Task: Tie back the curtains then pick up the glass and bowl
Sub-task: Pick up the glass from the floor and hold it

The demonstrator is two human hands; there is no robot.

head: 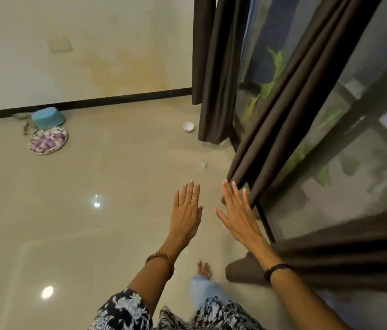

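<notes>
Reaching for the curtain (pixel 290 110) to tie it back.
Left hand (pixel 186 211), right hand (pixel 237 214) flat, empty; next gather its folds; glass (pixel 201 164), faint, and bowl (pixel 188 126) wait.

ring (pixel 194 199) | brown bead bracelet (pixel 162 260) | dark wristband (pixel 277 270) | black-white floral sleeves (pixel 126 310) | pale jeans (pixel 205 291)
</notes>
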